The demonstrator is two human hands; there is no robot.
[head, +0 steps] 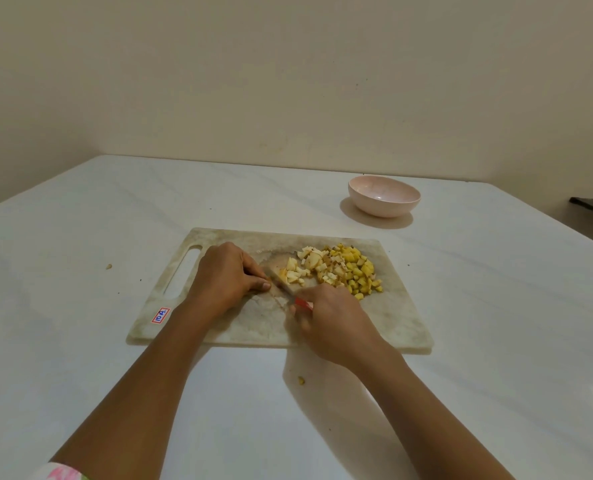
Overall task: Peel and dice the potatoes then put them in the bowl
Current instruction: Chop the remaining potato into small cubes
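Left hand curled on potato piece, right hand grasping knife mid-board; diced pile near board's right edge, bowl beyond.

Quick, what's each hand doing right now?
Left hand: pinching the potato piece on the cutting board.
Right hand: gripping the red-handled knife.

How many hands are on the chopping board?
2. The left hand holds a potato piece at the middle of the cutting board; the right hand grips the red-handled knife nearer the front edge. No others show.
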